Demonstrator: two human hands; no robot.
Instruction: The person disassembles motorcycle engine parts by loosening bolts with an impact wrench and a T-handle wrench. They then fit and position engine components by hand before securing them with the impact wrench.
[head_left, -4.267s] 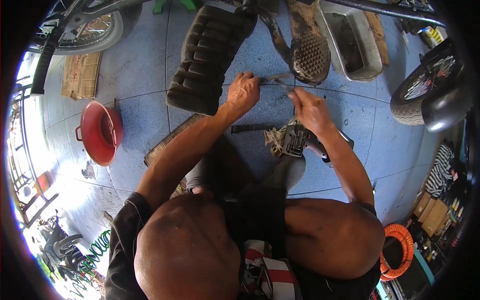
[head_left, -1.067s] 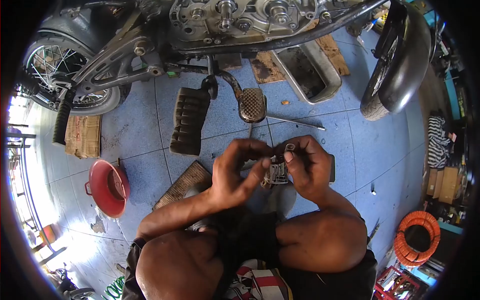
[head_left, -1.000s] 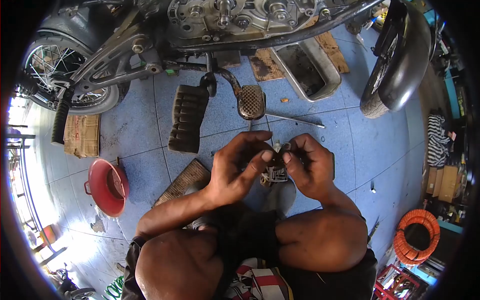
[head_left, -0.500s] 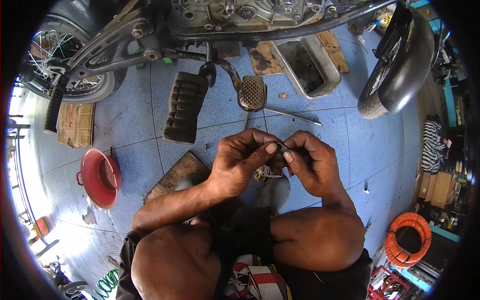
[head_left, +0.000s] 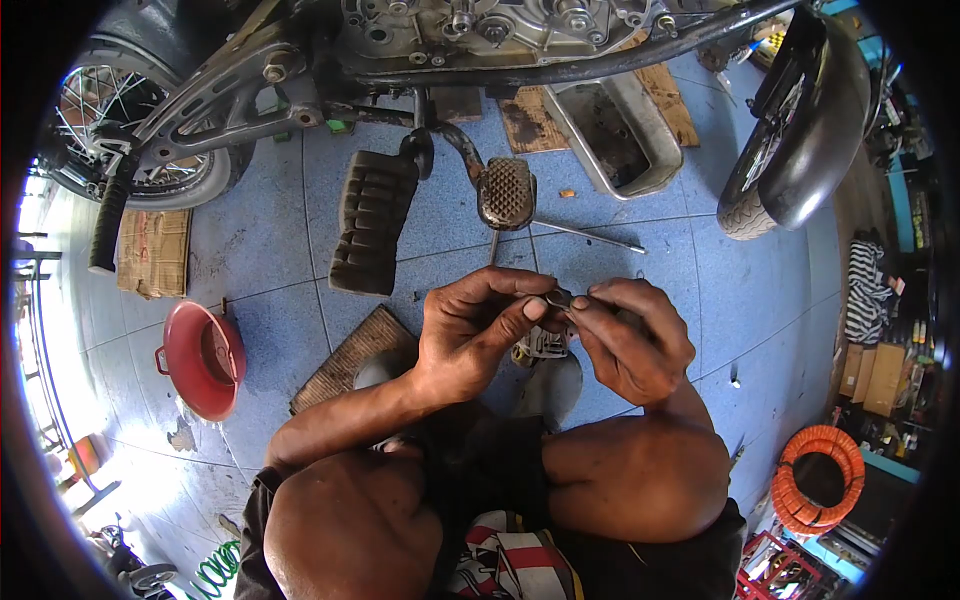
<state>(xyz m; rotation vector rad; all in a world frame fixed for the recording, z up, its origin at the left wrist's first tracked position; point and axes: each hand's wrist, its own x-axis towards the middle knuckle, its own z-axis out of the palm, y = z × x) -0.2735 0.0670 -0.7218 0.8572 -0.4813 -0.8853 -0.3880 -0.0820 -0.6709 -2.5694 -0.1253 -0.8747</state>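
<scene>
Between my two hands is a small dark part [head_left: 560, 299], too small and too covered by fingers to name. My left hand [head_left: 478, 325] pinches it from the left with thumb and forefinger. From the right, my right hand [head_left: 635, 335] closes thumb and fingertips on its other side. Both hands are held in front of my knees, above the tiled floor. Just beyond them are the motorcycle's ridged rubber footrest [head_left: 367, 222] and its knurled foot pedal [head_left: 507, 192]. Below my fingers, a pale metal piece [head_left: 545, 345] is partly hidden.
The motorcycle's opened engine [head_left: 480, 25] and frame tube span the top. A metal drain pan [head_left: 620, 140] rests beneath on cardboard. A long metal rod [head_left: 590, 236] lies near the pedal. At left stands a red basin [head_left: 203, 360]; at right, an orange coil [head_left: 817, 480] and a front wheel [head_left: 750, 190].
My right hand has turned, its fingers now reaching over further toward the left. My left hand has shifted slightly down and left. The small part stays between my fingertips.
</scene>
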